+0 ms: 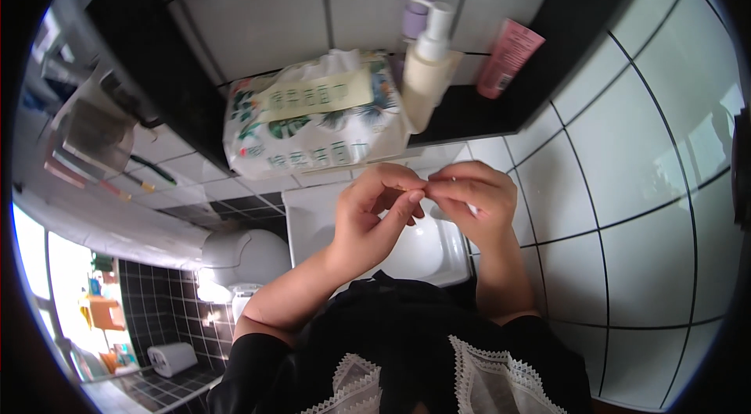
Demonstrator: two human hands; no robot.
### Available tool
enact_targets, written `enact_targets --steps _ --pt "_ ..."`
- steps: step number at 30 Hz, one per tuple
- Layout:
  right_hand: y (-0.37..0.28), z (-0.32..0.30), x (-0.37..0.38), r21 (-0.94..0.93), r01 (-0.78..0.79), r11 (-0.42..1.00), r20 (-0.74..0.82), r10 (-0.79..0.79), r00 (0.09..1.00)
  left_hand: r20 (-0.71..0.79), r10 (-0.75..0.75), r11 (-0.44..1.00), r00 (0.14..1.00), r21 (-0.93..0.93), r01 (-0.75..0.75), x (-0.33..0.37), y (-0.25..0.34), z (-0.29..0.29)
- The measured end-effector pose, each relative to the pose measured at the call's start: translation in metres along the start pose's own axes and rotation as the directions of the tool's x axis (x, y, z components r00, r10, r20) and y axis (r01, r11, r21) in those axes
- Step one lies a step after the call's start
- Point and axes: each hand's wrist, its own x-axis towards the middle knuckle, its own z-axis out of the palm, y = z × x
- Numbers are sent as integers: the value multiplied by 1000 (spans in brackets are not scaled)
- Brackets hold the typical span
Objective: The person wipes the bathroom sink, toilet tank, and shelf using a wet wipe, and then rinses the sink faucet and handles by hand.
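Looks down on a glossy, round-bowled white washbasin [430,254], partly hidden by left grip [368,213] and right grip [485,199] above. Holds both half-curled, tips meeting; cannot tell whether fully closed or pinching anything. Shows green printing on floral tissue pack [313,105] and faint print on pink tube [510,58], near cream pump bottle [425,86] on black shelf [469,114].
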Motion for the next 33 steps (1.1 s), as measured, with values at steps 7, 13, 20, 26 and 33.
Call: enact_targets --steps 7,13,20,26,33 --pt "-50 82 26 11 218 976 -14 -218 976 -212 234 962 949 194 -194 -51 21 -74" --pt "-76 159 52 -157 325 933 16 -326 945 -529 375 893 761 427 -143 -68 23 -141" --pt "-69 205 69 -350 269 897 43 -272 961 -449 442 741 776 671 -33 -63 25 -167" --pt "-66 217 70 -470 167 867 -7 -193 981 -411 418 723 811 691 -22 -55 23 -176" --pt "-69 211 71 -469 190 863 144 -137 980 -376 438 745 816 660 -96 -51 13 -181"
